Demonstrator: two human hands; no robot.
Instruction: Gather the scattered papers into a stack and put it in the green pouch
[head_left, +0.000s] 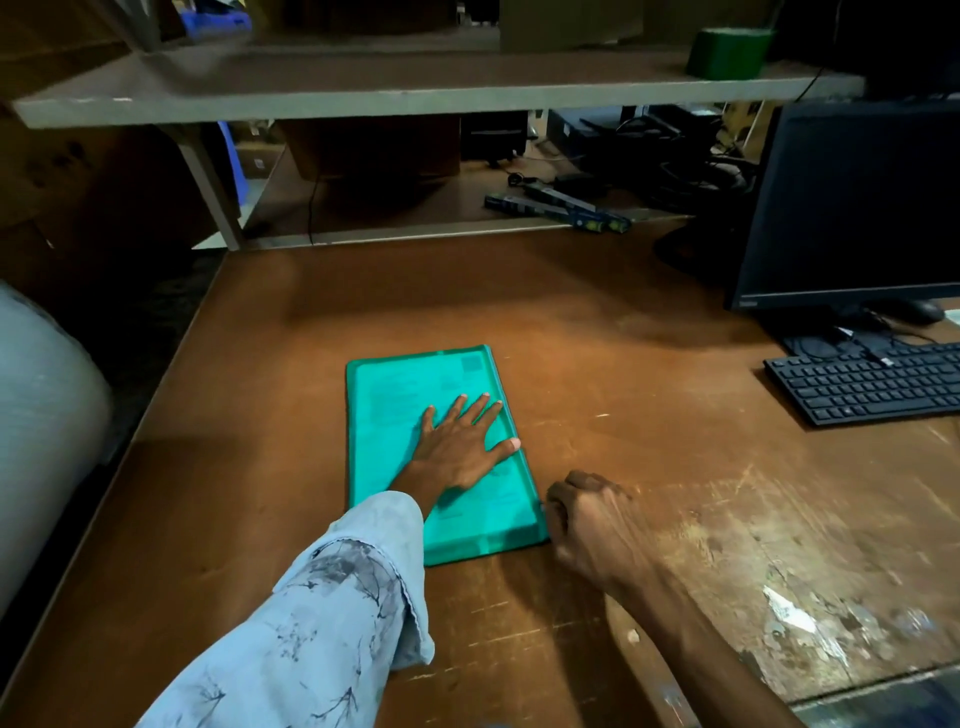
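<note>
A translucent green pouch (395, 410) lies flat in the middle of the brown desk (597, 364). Printed papers show faintly through its cover, inside it. My left hand (460, 441) lies flat on the pouch with fingers spread, pressing it down. At the pouch's right edge near the front corner, my right hand (587, 514) has its fingers curled and pinches something small at that edge, perhaps a zip slider; the fingertips are hidden.
A black monitor (857, 208) and keyboard (872, 382) stand at the right, with a mouse (917, 310) behind. A grey shelf (415, 88) overhangs the desk's far side, cables and boxes beneath it. A bubble-wrap roll (41, 415) sits left of the desk.
</note>
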